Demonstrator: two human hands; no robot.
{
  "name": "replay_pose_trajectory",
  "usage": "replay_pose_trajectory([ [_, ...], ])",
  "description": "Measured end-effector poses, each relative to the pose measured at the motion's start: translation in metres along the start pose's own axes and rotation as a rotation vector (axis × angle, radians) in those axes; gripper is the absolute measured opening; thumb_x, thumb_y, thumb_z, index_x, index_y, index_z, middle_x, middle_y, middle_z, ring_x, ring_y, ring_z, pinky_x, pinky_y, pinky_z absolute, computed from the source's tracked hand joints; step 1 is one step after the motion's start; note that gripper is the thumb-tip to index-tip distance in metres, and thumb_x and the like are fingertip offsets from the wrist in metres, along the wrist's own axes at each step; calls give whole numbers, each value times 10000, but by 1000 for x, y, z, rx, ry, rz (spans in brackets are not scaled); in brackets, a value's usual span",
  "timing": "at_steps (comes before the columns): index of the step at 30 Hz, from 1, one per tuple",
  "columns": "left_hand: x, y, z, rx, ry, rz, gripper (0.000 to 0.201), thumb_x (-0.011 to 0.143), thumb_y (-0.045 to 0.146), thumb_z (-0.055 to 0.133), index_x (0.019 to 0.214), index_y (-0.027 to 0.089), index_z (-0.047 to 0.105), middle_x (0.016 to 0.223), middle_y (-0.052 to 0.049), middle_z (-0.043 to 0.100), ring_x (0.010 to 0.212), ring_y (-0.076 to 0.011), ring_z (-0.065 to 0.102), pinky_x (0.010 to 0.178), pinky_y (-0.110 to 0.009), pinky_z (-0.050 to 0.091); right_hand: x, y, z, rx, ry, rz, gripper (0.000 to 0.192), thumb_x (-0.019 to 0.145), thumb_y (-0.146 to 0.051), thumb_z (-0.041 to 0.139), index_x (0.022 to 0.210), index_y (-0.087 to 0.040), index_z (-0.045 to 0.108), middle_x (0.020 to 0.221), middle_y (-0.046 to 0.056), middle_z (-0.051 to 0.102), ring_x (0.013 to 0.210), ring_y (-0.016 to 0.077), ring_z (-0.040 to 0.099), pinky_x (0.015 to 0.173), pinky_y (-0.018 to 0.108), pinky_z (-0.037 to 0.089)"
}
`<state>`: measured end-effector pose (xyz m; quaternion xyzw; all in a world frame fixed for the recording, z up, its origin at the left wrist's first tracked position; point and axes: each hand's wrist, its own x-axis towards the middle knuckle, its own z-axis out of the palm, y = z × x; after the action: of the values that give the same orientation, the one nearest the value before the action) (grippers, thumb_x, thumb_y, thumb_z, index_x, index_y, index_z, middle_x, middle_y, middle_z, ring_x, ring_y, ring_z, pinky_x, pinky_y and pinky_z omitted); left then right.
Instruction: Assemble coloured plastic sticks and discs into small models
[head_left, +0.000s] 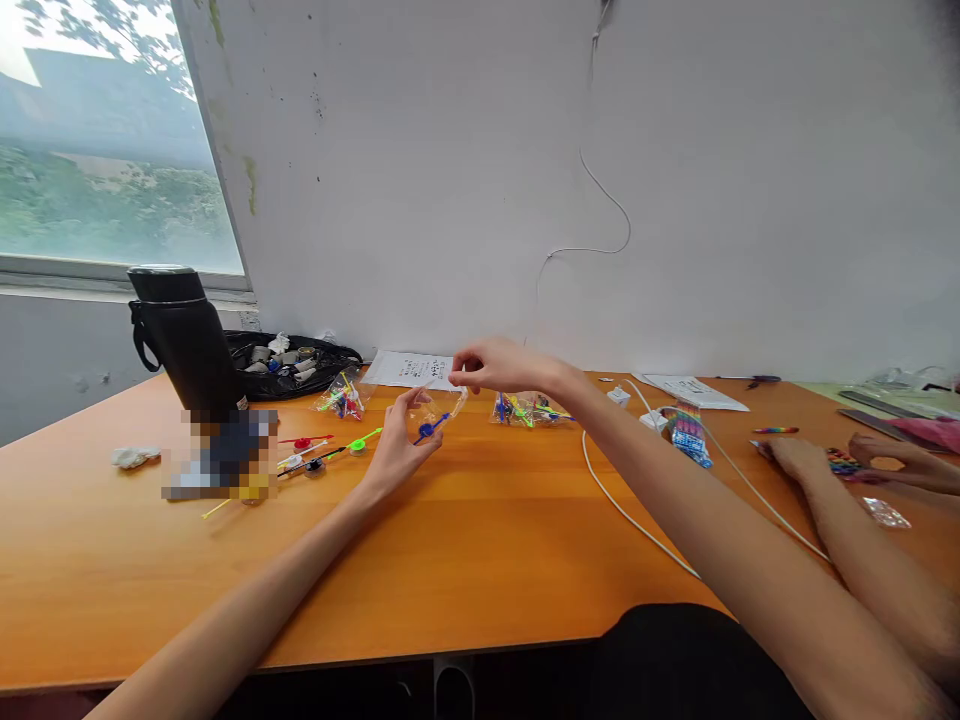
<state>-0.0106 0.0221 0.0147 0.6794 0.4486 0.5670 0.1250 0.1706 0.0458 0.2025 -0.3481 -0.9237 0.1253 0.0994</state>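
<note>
Light falls through a window [112,190] with greenery beyond it, beside a white wall [435,180] marked by dark specks and yellowish streaks, where a thin white cord [628,220] hangs in a loose curve. Below, a black flask [187,345] with a strap stands on an orange-brown worktop [487,570], just beside a black plastic bag [341,361] of mixed scraps. A crumpled white tissue [136,457] lies at left; near the wall rest two printed sheets [694,391], while a white cable [637,525] snakes across the right side, near a blue-patterned packet [690,447].
</note>
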Motion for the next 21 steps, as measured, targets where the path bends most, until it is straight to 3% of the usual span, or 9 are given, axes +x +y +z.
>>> replay_pose_trajectory([
  [4, -1, 3, 0, 37, -2, -7, 593, 831, 252, 638, 1380, 269, 413, 1276, -74, 556, 1190, -233, 525, 1031, -403, 416, 1, -6, 13, -72, 14, 19, 351, 895, -437, 553, 853, -137, 730, 772, 40, 681, 602, 102, 498, 535, 230, 304],
  [9, -1, 3, -1, 55, -31, -24, 605, 826, 271, 643, 1382, 265, 404, 1320, -88, 536, 1236, -253, 507, 1043, -423, 412, 7, -9, 33, -55, -100, -84, 221, 865, -311, 589, 853, -136, 725, 758, 21, 673, 617, 96, 505, 555, 221, 307],
  [14, 1, -8, 0, -31, -84, -70, 746, 752, 242, 706, 1406, 263, 349, 1389, -93, 501, 1306, -256, 476, 1066, -421, 406, 8, -15, 23, -74, -62, -63, 188, 867, -272, 598, 839, -132, 720, 787, 25, 675, 627, 91, 503, 559, 217, 306],
  [19, 4, -6, -2, -147, -115, -171, 624, 782, 274, 688, 1328, 237, 388, 1282, -93, 551, 1207, -221, 550, 980, -367, 470, 8, -24, 12, -140, -75, -39, 201, 900, -291, 591, 877, -148, 731, 820, 40, 699, 636, 102, 518, 567, 229, 311],
  [21, 5, -2, -3, -154, -107, -185, 592, 777, 281, 692, 1294, 228, 408, 1237, -89, 555, 1187, -218, 550, 948, -349, 484, 10, -30, 10, -205, 5, 16, 241, 927, -325, 562, 899, -148, 724, 823, 58, 705, 642, 122, 537, 565, 245, 309],
])
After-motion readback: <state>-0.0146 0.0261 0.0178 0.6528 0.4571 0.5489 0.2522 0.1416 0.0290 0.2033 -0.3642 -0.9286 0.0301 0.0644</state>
